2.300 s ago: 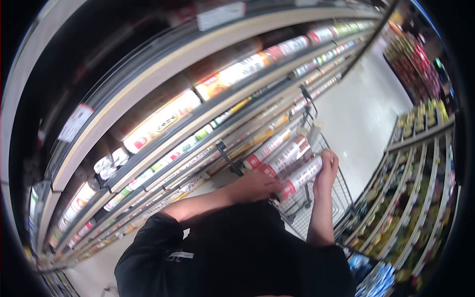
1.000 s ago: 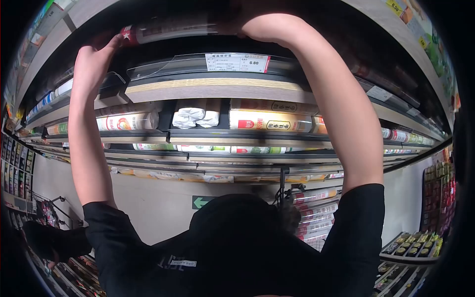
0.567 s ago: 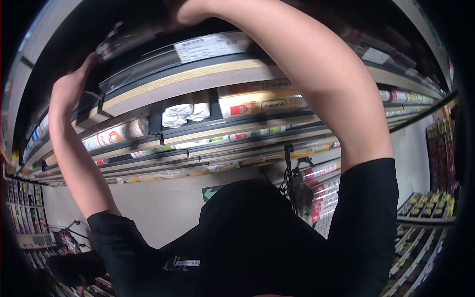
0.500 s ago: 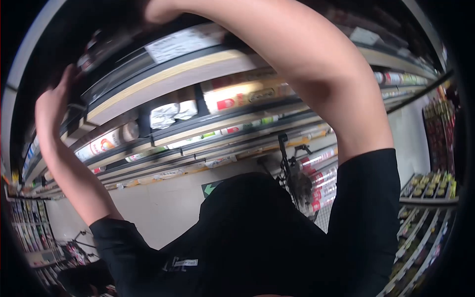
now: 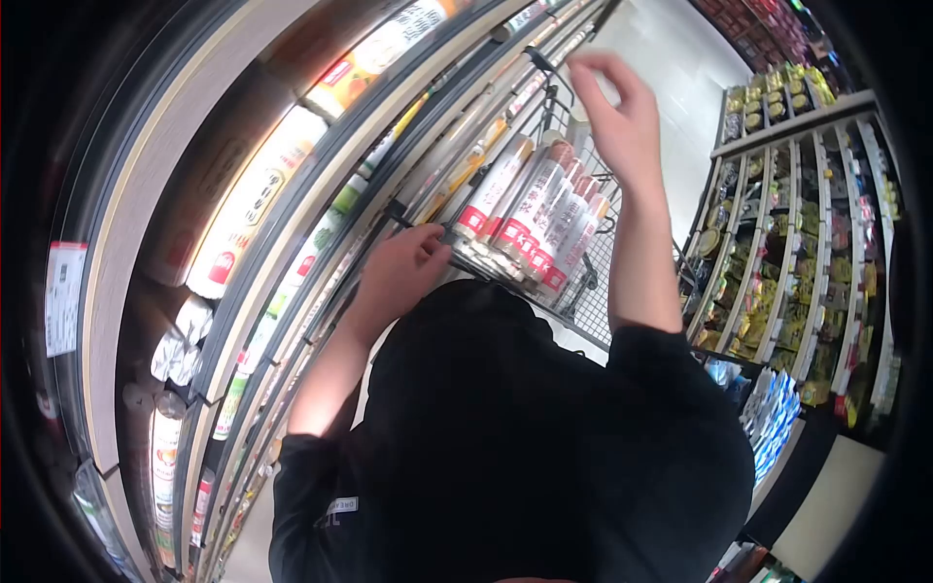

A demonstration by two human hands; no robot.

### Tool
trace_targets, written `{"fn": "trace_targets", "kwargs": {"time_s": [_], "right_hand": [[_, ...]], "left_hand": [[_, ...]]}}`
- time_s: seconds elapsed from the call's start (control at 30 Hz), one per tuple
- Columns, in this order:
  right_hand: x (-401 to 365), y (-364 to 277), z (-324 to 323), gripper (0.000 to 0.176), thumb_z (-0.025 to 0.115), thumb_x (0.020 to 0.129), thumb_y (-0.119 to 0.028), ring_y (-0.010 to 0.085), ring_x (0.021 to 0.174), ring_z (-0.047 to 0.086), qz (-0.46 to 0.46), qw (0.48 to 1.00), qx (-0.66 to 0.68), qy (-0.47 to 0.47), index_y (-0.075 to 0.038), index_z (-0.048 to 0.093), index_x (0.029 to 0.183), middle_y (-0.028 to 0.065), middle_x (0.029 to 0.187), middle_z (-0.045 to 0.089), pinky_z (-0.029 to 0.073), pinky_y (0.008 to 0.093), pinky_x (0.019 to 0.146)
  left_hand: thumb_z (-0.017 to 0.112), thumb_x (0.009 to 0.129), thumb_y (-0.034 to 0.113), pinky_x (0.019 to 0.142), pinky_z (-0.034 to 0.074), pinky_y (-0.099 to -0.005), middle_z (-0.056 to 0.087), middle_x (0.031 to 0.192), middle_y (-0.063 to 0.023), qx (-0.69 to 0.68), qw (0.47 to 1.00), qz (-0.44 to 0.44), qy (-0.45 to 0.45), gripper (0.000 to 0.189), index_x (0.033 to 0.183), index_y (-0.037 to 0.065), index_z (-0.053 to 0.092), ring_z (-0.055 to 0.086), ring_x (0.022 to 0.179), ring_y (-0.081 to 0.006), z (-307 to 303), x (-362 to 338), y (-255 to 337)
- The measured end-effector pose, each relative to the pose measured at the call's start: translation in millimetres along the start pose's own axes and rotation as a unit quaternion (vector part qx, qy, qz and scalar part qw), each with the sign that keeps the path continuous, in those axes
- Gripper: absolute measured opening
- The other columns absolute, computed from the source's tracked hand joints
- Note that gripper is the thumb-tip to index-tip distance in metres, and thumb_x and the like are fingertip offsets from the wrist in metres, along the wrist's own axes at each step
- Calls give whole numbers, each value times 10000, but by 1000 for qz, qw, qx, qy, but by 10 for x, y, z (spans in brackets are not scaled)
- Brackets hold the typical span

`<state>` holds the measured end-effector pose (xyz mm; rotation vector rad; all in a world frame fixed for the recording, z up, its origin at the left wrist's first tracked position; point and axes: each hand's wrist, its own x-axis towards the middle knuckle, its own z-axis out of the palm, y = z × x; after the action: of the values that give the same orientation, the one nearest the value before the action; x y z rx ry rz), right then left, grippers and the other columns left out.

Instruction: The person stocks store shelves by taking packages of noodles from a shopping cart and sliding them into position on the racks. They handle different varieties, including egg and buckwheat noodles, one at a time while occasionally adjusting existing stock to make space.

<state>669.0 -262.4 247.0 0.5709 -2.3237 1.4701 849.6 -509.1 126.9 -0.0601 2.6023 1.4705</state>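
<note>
My left hand [image 5: 397, 267] is at the black near-side handle [image 5: 394, 212] of a shopping cart, its fingers curled round the bar. Raised over the cart's right side, my right hand [image 5: 627, 121] is slightly blurred, with its fingers bent and a gap between thumb and fingers; nothing shows in it. Close to its fingertips is a black corner piece [image 5: 537, 58] of the cart. Between my hands, several clear packs with red and white labels [image 5: 539, 209] lie side by side in the wire basket [image 5: 598, 267].
A long shelf [image 5: 136, 165] with rolled packages [image 5: 258, 204] runs along my left, with a price card [image 5: 65, 296] on its edge. Across the aisle stands a rack of yellow packets [image 5: 768, 253]. Blue-striped packs [image 5: 773, 418] are at the lower right.
Both hands have come down from the upper shelf to the cart. My view has turned right, so the cart now shows in the middle and the shelf on the left.
</note>
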Motion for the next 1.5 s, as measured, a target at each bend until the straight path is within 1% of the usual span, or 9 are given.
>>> {"fn": "trace_targets", "kwargs": {"time_s": [0.17,0.33,0.53,0.77,0.97,1.1,1.27,1.3,1.5], "right_hand": [[-537,1797,-243,561,634,988,-460,296,1129,713,302,941,-128,-82,-6,653,1317,200,1208,741,528,382,988],[-760,2354,143,729,569,967,-602,382,1256,655,314,941,-100,-77,-31,606,1419,250,1321,687,484,410,1077],[-858,2236,256,501,641,944,-495,333,952,710,278,948,-146,-52,-98,723,1238,170,967,753,515,412,903],[-756,1052,174,399,637,1006,-189,223,1127,636,230,951,203,34,22,587,1341,142,1206,673,490,364,1009],[-219,-307,160,600,671,962,-48,250,1260,600,10,911,393,-130,65,435,1503,201,1448,550,461,372,1100],[296,-855,162,817,844,842,-129,315,1295,602,-167,886,381,-204,78,423,1511,224,1455,523,512,414,1084],[1181,-1670,419,700,917,769,-199,243,1188,638,-342,858,265,-278,30,624,1362,154,1322,635,505,373,1034],[1274,-1854,516,661,911,773,-200,214,1158,645,-318,869,249,-287,14,647,1341,130,1282,667,503,352,1018],[1844,-2363,1030,578,878,804,-426,134,1014,673,-412,861,54,-292,-22,747,1197,119,1051,742,540,298,857]], "left_hand": [[740,882,497,942,546,-509,754,1062,-196,102,984,-35,-142,800,1475,43,455,719,1044,-396,795,466,-166],[757,823,550,864,565,-508,750,1050,-216,138,983,14,-117,949,1528,39,380,731,986,-408,1174,594,-301],[726,857,448,748,568,-545,708,835,-249,109,991,50,-60,750,1432,31,483,707,796,-458,1204,478,-262],[718,888,310,810,567,-511,714,1063,-220,81,995,35,43,582,1385,69,534,706,943,-423,239,-34,289],[828,809,127,804,589,-427,692,1129,-180,111,949,94,280,629,1380,28,583,714,963,-320,-844,-1006,881],[892,731,19,841,589,-329,718,1113,-138,165,872,173,428,616,1301,-9,663,715,924,-214,-1449,-1721,1383],[932,691,159,907,553,-367,718,1153,-142,296,784,182,513,611,1245,27,713,694,1053,-269,-2170,-2001,1804],[928,678,214,1042,490,-375,676,1235,-132,354,784,148,487,650,1238,-22,697,647,1157,-257,-2347,-2057,1841],[911,765,351,1070,485,-379,709,1256,-161,406,749,-64,519,680,1295,-9,683,664,1195,-299,-3079,-2008,1769]]}}
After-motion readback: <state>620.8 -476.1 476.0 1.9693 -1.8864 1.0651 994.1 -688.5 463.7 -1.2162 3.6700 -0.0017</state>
